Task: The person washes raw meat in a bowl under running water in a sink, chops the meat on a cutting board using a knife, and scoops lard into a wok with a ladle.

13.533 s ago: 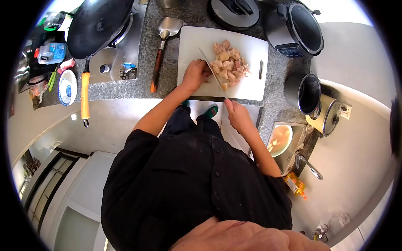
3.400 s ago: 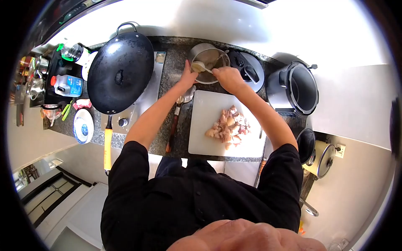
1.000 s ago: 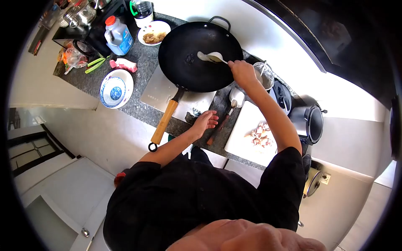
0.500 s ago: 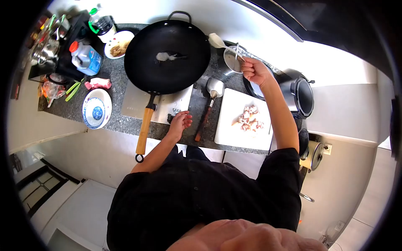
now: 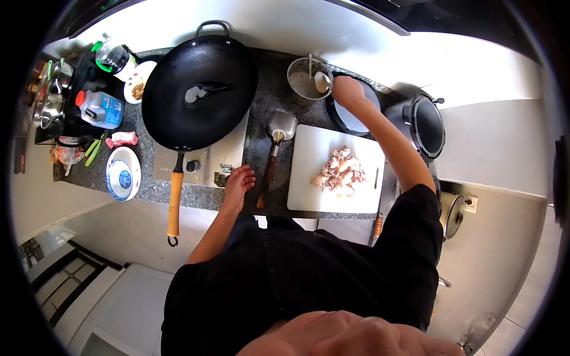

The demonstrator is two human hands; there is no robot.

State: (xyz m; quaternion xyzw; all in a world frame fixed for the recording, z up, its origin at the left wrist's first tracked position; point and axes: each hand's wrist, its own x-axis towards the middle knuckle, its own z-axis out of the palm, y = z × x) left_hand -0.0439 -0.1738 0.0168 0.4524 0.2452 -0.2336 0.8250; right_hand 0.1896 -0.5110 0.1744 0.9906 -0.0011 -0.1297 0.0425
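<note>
My right hand [image 5: 347, 92] is closed round the handle of a white spoon [image 5: 322, 82]. The spoon's head is at the right rim of a round metal pot [image 5: 290, 83], with another slim handle standing in that pot. My left hand [image 5: 238, 183] is empty, fingers loosely extended, near the front right corner of the metal cooktop [image 5: 205, 167]. On the cooktop sits a black wok [image 5: 228, 80] with a white lump [image 5: 193, 94] in its middle. A long-handled wok spatula [image 5: 281, 126] lies between the wok and a white cutting board [image 5: 303, 178].
Chopped meat pieces [image 5: 344, 169] lie on the board. Left of the wok are a blue-patterned bowl [image 5: 132, 157], a raw meat piece [image 5: 122, 139], a red-capped jug [image 5: 101, 109] and a food bowl [image 5: 132, 80]. A dark cooker [image 5: 427, 127] stands far right.
My right hand has moved back with the spoon, whose head has gone from near the wok rim to the metal pot. My left hand stays near the cooktop edge. The view has shifted.
</note>
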